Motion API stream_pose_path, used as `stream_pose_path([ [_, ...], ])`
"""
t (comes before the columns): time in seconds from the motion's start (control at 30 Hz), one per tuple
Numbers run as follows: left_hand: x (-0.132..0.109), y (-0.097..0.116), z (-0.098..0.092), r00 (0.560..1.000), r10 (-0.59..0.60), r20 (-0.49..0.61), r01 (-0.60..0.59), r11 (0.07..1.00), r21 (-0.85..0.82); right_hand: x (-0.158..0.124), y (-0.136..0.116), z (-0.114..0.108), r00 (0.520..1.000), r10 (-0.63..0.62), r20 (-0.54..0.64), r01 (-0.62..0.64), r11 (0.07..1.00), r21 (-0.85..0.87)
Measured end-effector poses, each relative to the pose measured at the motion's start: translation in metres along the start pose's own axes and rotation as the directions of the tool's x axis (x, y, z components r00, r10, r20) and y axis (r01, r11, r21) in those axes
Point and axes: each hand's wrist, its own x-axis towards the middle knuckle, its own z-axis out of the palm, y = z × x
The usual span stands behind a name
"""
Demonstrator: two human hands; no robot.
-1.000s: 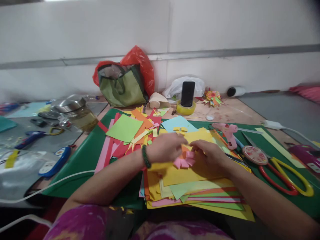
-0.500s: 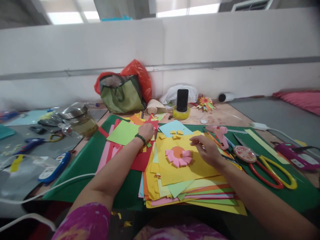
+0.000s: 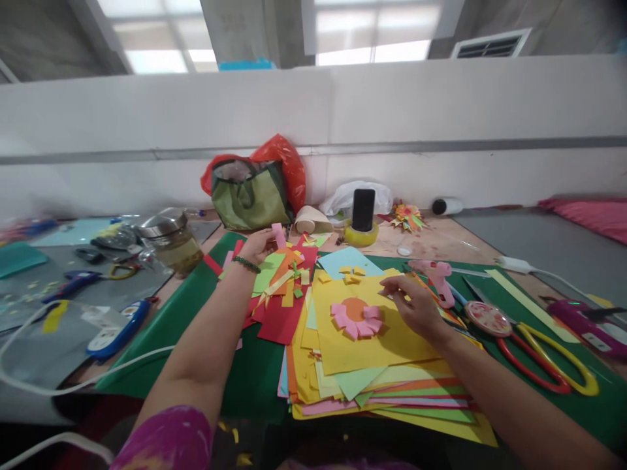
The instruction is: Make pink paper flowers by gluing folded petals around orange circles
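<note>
My left hand (image 3: 260, 247), with a green beaded bracelet at the wrist, pinches a pink paper strip (image 3: 278, 235) above the scrap pile. Beneath it lie a red sheet (image 3: 281, 326), light green paper (image 3: 267, 273) and orange and yellow offcuts. My right hand (image 3: 411, 301) hovers by the right edge of a yellow sheet (image 3: 337, 352), fingers closed in a pinch; whatever they hold is too small to make out. On that sheet is a paper flower with an orange center (image 3: 353, 311) and pink petals (image 3: 356, 328) along its sides and bottom. Yellow paper bits (image 3: 351, 274) sit above it.
A pink glue gun (image 3: 435, 277) and large scissors (image 3: 533, 359) with red and yellow handles lie at right. Behind stand a phone (image 3: 363, 210) on a tape roll (image 3: 361, 234), a green bag (image 3: 249, 199) and a glass jar (image 3: 174, 245). A white cable (image 3: 147, 352) crosses the left.
My left hand has moved left and away from me, lifting a pink strip from the scraps and uncovering orange and yellow pieces. My right hand keeps about the same pose. The view has tilted up.
</note>
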Motion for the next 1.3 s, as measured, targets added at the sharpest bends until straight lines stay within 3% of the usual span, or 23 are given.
stream_pose_path([
  [0.17,-0.007,0.018,-0.001,0.999,-0.025,0.023,0.029,0.979,-0.2,0.0,0.004,0.001,0.999,-0.025,-0.038,0.024,0.999,-0.043],
  [0.27,-0.024,0.025,0.017,0.993,-0.028,0.115,0.056,0.965,-0.255,0.003,-0.005,-0.003,0.994,-0.099,-0.055,0.094,0.991,-0.099],
  [0.33,-0.043,0.024,0.036,0.976,-0.035,0.215,0.092,0.961,-0.259,0.008,-0.02,-0.009,0.975,-0.22,-0.035,0.211,0.964,-0.164],
  [0.47,-0.09,0.01,0.076,0.903,-0.071,0.424,0.172,0.963,-0.207,0.023,-0.058,-0.017,0.899,-0.431,0.079,0.433,0.847,-0.308],
  [0.53,-0.11,0.0,0.089,0.814,-0.092,0.573,0.223,0.961,-0.163,0.029,-0.069,-0.014,0.878,-0.461,0.13,0.477,0.815,-0.33],
  [0.6,-0.124,-0.009,0.097,0.764,-0.09,0.639,0.245,0.957,-0.158,0.033,-0.071,-0.008,0.877,-0.459,0.144,0.48,0.822,-0.307],
  [0.67,-0.132,-0.014,0.1,0.751,-0.087,0.654,0.241,0.959,-0.15,0.033,-0.067,-0.003,0.916,-0.389,0.096,0.401,0.885,-0.236],
  [0.77,-0.136,-0.018,0.101,0.761,-0.074,0.645,0.194,0.974,-0.116,0.032,-0.06,0.0,0.995,-0.095,0.04,0.095,0.995,-0.012],
  [0.83,-0.136,-0.019,0.101,0.768,-0.054,0.639,0.143,0.986,-0.089,0.033,-0.058,-0.002,0.988,0.117,0.101,-0.131,0.98,0.147],
  [0.93,-0.137,-0.02,0.1,0.756,-0.04,0.653,0.065,0.998,-0.013,0.035,-0.057,-0.005,0.928,0.303,0.215,-0.355,0.896,0.268],
  [1.17,-0.14,-0.019,0.101,0.701,-0.015,0.713,-0.077,0.992,0.096,0.038,-0.053,-0.005,0.835,0.473,0.282,-0.55,0.748,0.371],
  [1.3,-0.141,-0.019,0.102,0.689,0.014,0.724,-0.122,0.988,0.097,0.038,-0.053,-0.003,0.841,0.47,0.267,-0.54,0.706,0.458],
])
